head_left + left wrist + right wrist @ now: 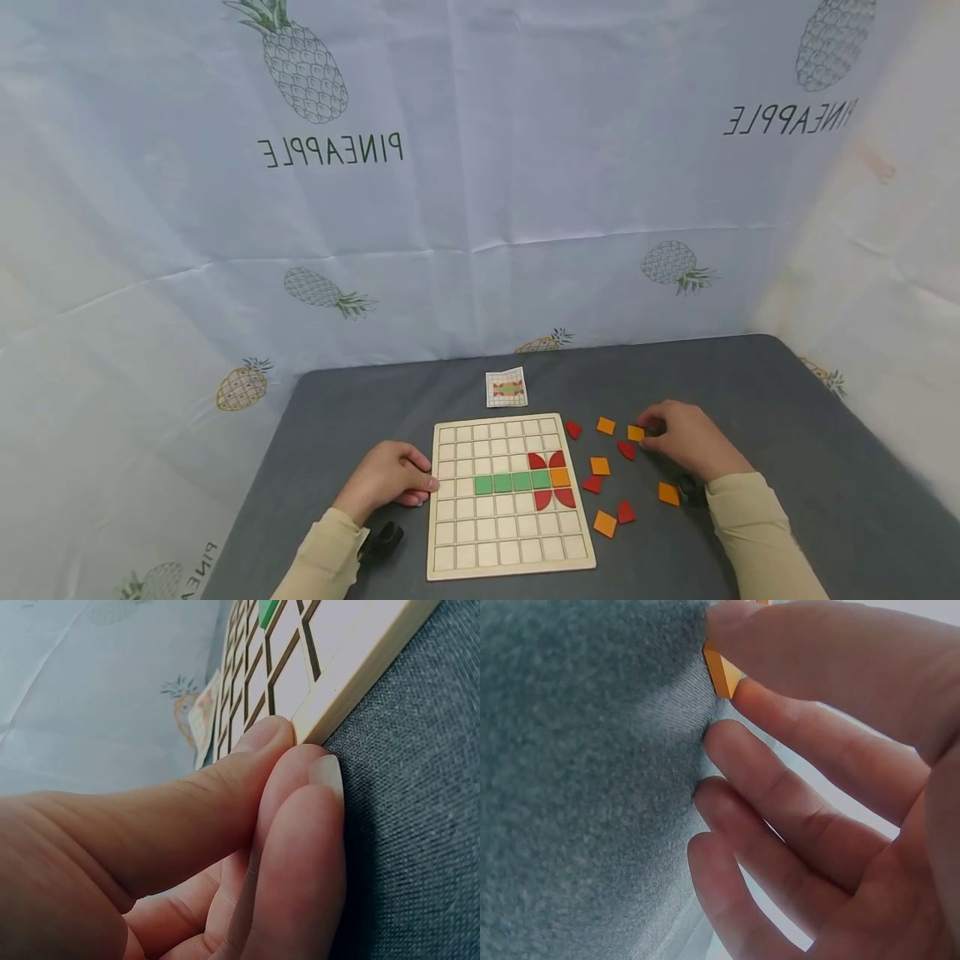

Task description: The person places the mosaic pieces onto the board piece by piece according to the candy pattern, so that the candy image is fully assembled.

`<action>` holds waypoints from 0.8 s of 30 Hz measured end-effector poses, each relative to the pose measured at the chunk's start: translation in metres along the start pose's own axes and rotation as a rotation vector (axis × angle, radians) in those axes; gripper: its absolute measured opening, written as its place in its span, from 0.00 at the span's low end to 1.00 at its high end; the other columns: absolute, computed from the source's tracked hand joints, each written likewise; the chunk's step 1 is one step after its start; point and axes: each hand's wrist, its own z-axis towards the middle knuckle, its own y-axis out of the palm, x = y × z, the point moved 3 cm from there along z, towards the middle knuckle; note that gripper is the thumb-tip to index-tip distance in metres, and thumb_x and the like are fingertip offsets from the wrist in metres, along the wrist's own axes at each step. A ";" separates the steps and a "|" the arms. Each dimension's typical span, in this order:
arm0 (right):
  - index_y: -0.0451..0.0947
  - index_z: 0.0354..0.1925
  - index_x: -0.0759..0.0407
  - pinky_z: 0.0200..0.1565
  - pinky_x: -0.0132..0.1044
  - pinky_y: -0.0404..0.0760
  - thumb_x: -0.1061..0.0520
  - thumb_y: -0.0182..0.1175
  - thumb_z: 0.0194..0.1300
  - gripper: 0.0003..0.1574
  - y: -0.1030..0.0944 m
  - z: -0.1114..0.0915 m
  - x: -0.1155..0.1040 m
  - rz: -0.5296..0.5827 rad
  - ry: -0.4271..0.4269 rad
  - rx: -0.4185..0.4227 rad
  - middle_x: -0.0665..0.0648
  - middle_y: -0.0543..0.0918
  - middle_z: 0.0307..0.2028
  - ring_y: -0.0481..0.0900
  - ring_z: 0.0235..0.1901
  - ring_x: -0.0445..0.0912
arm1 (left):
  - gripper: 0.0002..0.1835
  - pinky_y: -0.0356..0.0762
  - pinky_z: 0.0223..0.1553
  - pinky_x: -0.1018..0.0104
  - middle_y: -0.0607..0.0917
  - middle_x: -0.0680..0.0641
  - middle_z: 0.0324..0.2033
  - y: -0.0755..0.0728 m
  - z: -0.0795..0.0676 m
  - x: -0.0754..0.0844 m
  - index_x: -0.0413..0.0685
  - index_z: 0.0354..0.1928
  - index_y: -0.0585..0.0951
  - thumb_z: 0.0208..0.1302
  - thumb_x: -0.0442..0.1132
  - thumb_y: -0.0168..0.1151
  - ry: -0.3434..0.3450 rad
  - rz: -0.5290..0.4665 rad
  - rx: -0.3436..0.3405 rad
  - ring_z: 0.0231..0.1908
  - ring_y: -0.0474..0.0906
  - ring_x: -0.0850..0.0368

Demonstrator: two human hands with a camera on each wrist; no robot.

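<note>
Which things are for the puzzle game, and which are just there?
For the puzzle:
- wooden board
- green squares
- red pieces
- orange squares
- probably the little picture card

Just there:
- pineapple cloth
- dark tabletop
- black things at the wrists

Orange square tile (636,433) is kinda pinched at the tips of the right hand (688,440); pale wooden grid board (505,505) just lies flat, partly filled, edge touching the left hand (388,477).

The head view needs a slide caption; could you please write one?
Left hand holds a gridded board; right hand pinches an orange tile among loose red and orange pieces.
</note>
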 end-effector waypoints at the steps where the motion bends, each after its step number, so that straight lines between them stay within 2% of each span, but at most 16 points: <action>1: 0.89 0.52 0.63 0.50 0.58 0.88 0.58 0.77 0.65 0.19 0.000 0.000 -0.001 -0.002 -0.001 -0.003 0.61 0.89 0.47 0.85 0.46 0.56 | 0.19 0.91 0.30 0.61 0.91 0.43 0.30 0.000 0.000 0.000 0.36 0.44 0.83 0.56 0.34 0.85 -0.001 0.000 0.001 0.26 0.88 0.58; 9: 0.89 0.47 0.62 0.46 0.56 0.88 0.59 0.76 0.65 0.13 0.000 0.003 -0.001 -0.012 -0.003 0.000 0.60 0.88 0.44 0.84 0.42 0.53 | 0.19 0.92 0.31 0.61 0.91 0.43 0.30 0.000 0.000 -0.001 0.36 0.44 0.84 0.56 0.34 0.84 0.007 -0.005 -0.002 0.26 0.89 0.58; 15: 0.90 0.48 0.61 0.47 0.55 0.89 0.57 0.76 0.66 0.13 -0.001 0.001 -0.002 -0.005 -0.008 -0.006 0.60 0.89 0.45 0.85 0.43 0.53 | 0.19 0.91 0.30 0.61 0.91 0.44 0.30 -0.001 0.000 0.000 0.36 0.44 0.84 0.56 0.34 0.84 0.012 -0.010 -0.006 0.25 0.88 0.58; 24: 0.90 0.48 0.57 0.50 0.57 0.89 0.55 0.77 0.66 0.13 0.007 -0.002 -0.027 0.006 -0.076 0.030 0.57 0.89 0.47 0.86 0.48 0.54 | 0.19 0.91 0.31 0.61 0.91 0.44 0.29 0.000 -0.002 0.000 0.35 0.44 0.84 0.56 0.33 0.84 0.023 -0.028 -0.015 0.25 0.88 0.58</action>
